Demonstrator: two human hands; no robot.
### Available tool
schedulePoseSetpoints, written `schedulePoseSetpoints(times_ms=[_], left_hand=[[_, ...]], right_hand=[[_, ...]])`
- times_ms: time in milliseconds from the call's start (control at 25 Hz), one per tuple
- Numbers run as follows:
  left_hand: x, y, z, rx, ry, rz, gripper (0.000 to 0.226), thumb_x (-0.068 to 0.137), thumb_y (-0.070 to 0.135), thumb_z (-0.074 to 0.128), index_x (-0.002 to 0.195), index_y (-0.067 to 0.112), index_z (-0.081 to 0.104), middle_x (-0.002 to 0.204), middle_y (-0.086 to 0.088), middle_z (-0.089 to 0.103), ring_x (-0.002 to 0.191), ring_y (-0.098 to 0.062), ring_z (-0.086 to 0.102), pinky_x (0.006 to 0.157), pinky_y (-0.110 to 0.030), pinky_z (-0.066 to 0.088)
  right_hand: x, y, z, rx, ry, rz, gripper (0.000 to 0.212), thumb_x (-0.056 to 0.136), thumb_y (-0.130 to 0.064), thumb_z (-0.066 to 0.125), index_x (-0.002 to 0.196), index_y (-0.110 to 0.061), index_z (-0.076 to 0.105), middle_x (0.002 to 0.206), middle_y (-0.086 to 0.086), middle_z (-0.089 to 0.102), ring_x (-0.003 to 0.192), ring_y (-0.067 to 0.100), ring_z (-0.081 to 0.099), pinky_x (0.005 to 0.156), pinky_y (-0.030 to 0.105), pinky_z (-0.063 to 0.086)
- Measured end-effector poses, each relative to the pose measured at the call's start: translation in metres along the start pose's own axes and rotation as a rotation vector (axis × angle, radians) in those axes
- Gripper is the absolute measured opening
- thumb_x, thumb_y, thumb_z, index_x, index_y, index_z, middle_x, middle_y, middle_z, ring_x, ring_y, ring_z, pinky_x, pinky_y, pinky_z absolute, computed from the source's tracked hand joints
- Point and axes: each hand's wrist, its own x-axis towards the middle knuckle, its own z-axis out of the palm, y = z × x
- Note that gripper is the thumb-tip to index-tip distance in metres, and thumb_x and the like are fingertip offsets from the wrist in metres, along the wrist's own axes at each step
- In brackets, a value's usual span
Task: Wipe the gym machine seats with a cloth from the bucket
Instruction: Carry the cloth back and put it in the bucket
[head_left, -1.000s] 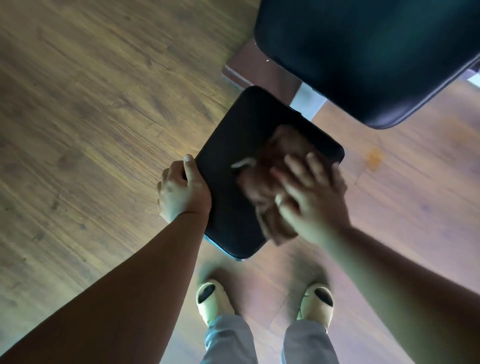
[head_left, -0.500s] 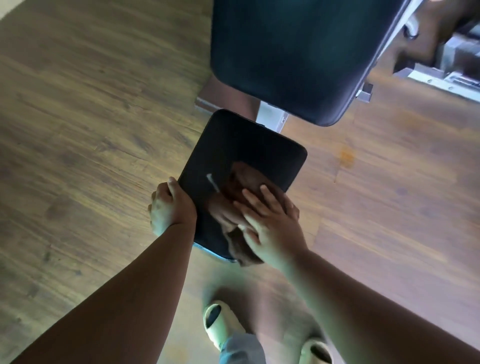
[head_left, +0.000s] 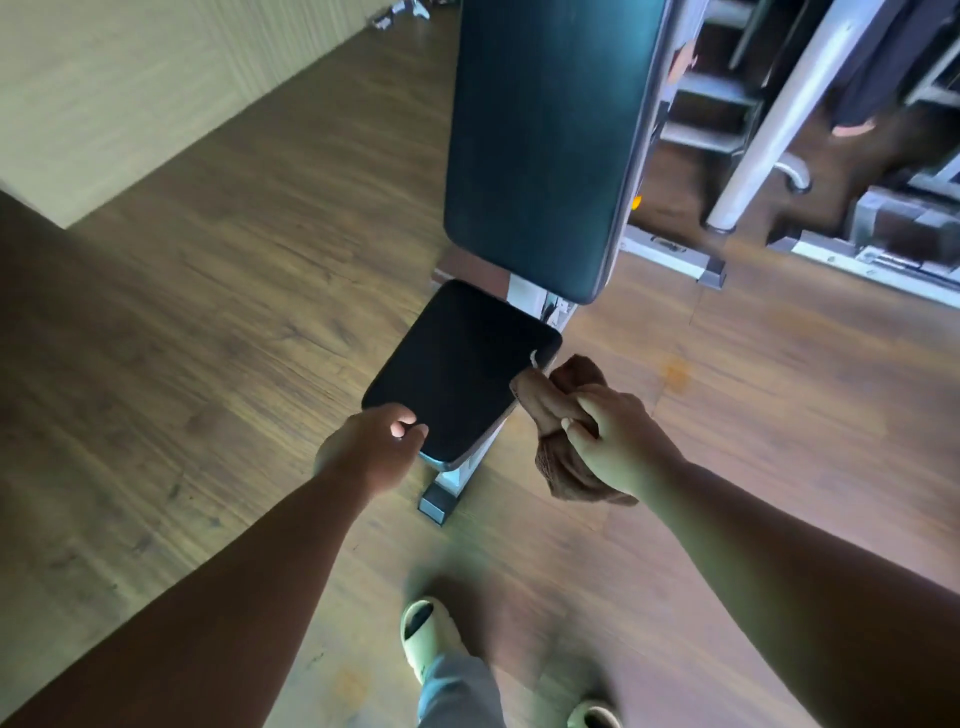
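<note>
Head view: right hand (head_left: 618, 441) grips brown cloth (head_left: 563, 395) beside seat (head_left: 457, 369); left hand (head_left: 371, 449) loosely curled, empty.

A small black padded seat (head_left: 457, 371) is sitting level on a metal frame, just below the long dark backrest (head_left: 545, 140). A bunched brown cloth (head_left: 563, 426) is hanging off the seat's right edge, touching it near the far corner.

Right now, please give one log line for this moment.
left hand: on seat pad corner | right hand: grips brown cloth at pad's right edge | backrest: untouched
</note>
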Motion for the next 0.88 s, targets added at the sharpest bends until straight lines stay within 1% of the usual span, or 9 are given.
schedulePoseSetpoints(times_ms=[40, 120, 240, 400, 520, 600, 680, 800, 880], left_hand=[[-0.020, 0.011, -0.015, 0.021, -0.011, 0.029, 0.033, 0.093, 0.052, 0.051, 0.121, 0.037, 0.062, 0.117, 0.012, 0.067, 0.104, -0.015, 0.062, 0.090, -0.036, 0.052], [-0.056, 0.031, -0.042, 0.043, -0.004, 0.081, 0.033, 0.093, 0.053, 0.050, 0.120, 0.038, 0.062, 0.115, 0.015, 0.068, 0.101, -0.012, 0.063, 0.089, -0.036, 0.053], [-0.102, 0.060, -0.083, 0.093, 0.041, 0.145, 0.034, 0.092, 0.053, 0.051, 0.119, 0.037, 0.062, 0.113, 0.015, 0.069, 0.098, -0.013, 0.064, 0.087, -0.035, 0.053], [-0.151, 0.093, -0.118, 0.166, 0.068, 0.277, 0.032, 0.090, 0.053, 0.053, 0.117, 0.038, 0.063, 0.111, 0.012, 0.069, 0.095, -0.015, 0.064, 0.084, -0.032, 0.052], [-0.181, 0.109, -0.129, 0.214, 0.050, 0.397, 0.033, 0.091, 0.053, 0.053, 0.119, 0.038, 0.062, 0.112, 0.014, 0.068, 0.100, -0.015, 0.063, 0.087, -0.032, 0.050], [-0.198, 0.114, -0.133, 0.245, 0.027, 0.484, 0.034, 0.091, 0.053, 0.052, 0.119, 0.037, 0.062, 0.113, 0.015, 0.067, 0.101, -0.013, 0.063, 0.089, -0.031, 0.050], [-0.210, 0.116, -0.136, 0.272, -0.002, 0.577, 0.034, 0.091, 0.052, 0.052, 0.118, 0.035, 0.063, 0.111, 0.015, 0.067, 0.099, -0.012, 0.062, 0.086, -0.030, 0.050], [-0.230, 0.121, -0.138, 0.301, -0.039, 0.720, 0.032, 0.093, 0.052, 0.052, 0.118, 0.035, 0.064, 0.112, 0.017, 0.066, 0.099, -0.008, 0.061, 0.081, -0.027, 0.047], [-0.243, 0.132, -0.134, 0.320, -0.064, 0.812, 0.032, 0.093, 0.052, 0.051, 0.116, 0.034, 0.064, 0.113, 0.016, 0.066, 0.098, -0.008, 0.061, 0.081, -0.028, 0.049]], right_hand=[[-0.014, -0.007, -0.019, 0.009, 0.000, -0.001, 0.038, 0.083, -0.051, 0.035, 0.101, -0.029, 0.060, 0.110, -0.011, 0.061, 0.102, 0.031, 0.055, 0.084, 0.038, 0.047], [-0.040, -0.021, -0.057, 0.010, -0.008, -0.030, 0.031, 0.086, -0.047, 0.042, 0.104, -0.031, 0.061, 0.112, -0.012, 0.061, 0.104, 0.030, 0.055, 0.086, 0.040, 0.047], [-0.078, -0.040, -0.110, -0.017, 0.002, -0.055, 0.019, 0.092, -0.040, 0.050, 0.103, -0.030, 0.061, 0.108, -0.010, 0.061, 0.104, 0.030, 0.055, 0.086, 0.041, 0.048], [-0.137, -0.067, -0.159, -0.074, 0.015, -0.036, 0.020, 0.094, -0.041, 0.050, 0.106, -0.029, 0.061, 0.111, -0.006, 0.062, 0.103, 0.028, 0.054, 0.087, 0.040, 0.047], [-0.184, -0.082, -0.178, -0.099, 0.024, -0.019, 0.022, 0.092, -0.044, 0.045, 0.103, -0.031, 0.059, 0.107, -0.009, 0.061, 0.100, 0.025, 0.054, 0.084, 0.039, 0.047], [-0.216, -0.091, -0.183, -0.118, 0.053, 0.013, 0.021, 0.093, -0.043, 0.046, 0.103, -0.030, 0.059, 0.106, -0.009, 0.061, 0.097, 0.023, 0.054, 0.082, 0.037, 0.046], [-0.244, -0.100, -0.185, -0.123, 0.105, 0.064, 0.022, 0.095, -0.041, 0.048, 0.106, -0.028, 0.060, 0.109, -0.008, 0.062, 0.097, 0.023, 0.054, 0.081, 0.035, 0.044], [-0.289, -0.114, -0.180, -0.098, 0.188, 0.149, 0.026, 0.096, -0.041, 0.047, 0.111, -0.026, 0.063, 0.112, -0.009, 0.062, 0.096, 0.020, 0.055, 0.083, 0.035, 0.046], [-0.316, -0.122, -0.179, -0.077, 0.226, 0.208, 0.033, 0.093, -0.047, 0.044, 0.111, -0.028, 0.064, 0.111, -0.011, 0.063, 0.094, 0.016, 0.056, 0.084, 0.036, 0.048]])
